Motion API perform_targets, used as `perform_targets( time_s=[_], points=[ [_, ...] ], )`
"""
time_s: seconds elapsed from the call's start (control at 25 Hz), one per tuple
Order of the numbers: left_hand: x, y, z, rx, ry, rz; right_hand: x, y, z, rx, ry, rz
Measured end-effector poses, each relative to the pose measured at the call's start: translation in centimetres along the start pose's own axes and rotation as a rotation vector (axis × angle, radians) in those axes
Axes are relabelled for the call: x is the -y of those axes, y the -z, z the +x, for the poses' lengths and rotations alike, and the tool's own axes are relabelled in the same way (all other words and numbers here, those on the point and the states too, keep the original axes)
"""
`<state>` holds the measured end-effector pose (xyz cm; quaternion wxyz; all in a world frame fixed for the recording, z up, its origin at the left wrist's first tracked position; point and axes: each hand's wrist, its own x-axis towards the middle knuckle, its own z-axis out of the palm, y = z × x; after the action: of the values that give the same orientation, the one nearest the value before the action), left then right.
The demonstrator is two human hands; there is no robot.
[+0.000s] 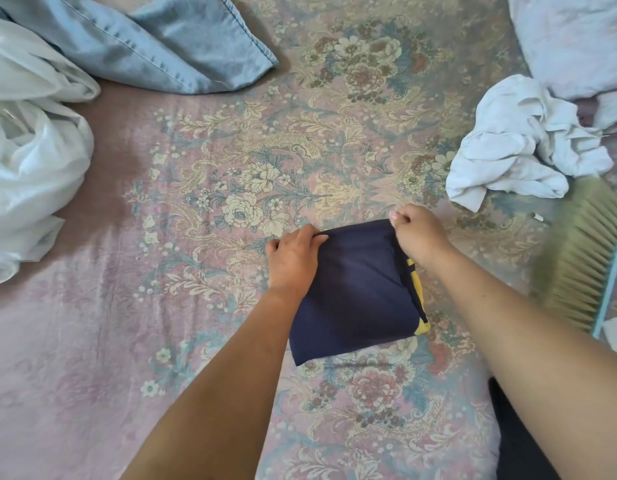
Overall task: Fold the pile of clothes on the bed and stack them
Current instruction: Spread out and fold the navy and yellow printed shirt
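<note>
Navy folded garment (352, 289) on the floral bedspread (196, 306), far corners pinched by left hand (293, 258) and right hand (418, 233).

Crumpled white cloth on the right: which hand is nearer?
Right hand, just below-left of the crumpled white cloth. Left hand is farther left, across the navy garment.

Two forearms are in view, both bare from the lower frame edge to the wrist; no sleeve, cuff or glove shows on either. The left hand (293, 258) and the right hand (418, 237) are bare, with no ring, watch or bracelet visible. Fingernails on the right hand appear short and unpainted. A dark garment, apparently the person's own clothing, shows at the lower right edge.
</note>
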<state>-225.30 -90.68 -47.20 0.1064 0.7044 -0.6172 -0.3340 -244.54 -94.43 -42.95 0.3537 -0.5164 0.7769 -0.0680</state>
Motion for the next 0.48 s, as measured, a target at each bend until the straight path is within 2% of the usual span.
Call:
perform_targets(
  time_s=[0.12,0.32,0.44,0.48],
  points=[
    [-0.3,-0.2,-0.4,0.001,-0.011,-0.01,0.5,-0.1,0.5,0.025,-0.017,0.047],
    [-0.4,-0.2,-0.4,-0.006,-0.005,-0.01,0.2,1.0,0.6,0.14,0.022,-0.072],
    [-0.7,-0.2,-0.1,0.062,0.002,0.157,0.4,1.0,0.1,-0.003,0.061,-0.181],
    [-0.9,-0.1,0.1,0.074,0.016,0.187,0.5,0.8,-0.4,-0.048,0.057,-0.144]
  ],
)
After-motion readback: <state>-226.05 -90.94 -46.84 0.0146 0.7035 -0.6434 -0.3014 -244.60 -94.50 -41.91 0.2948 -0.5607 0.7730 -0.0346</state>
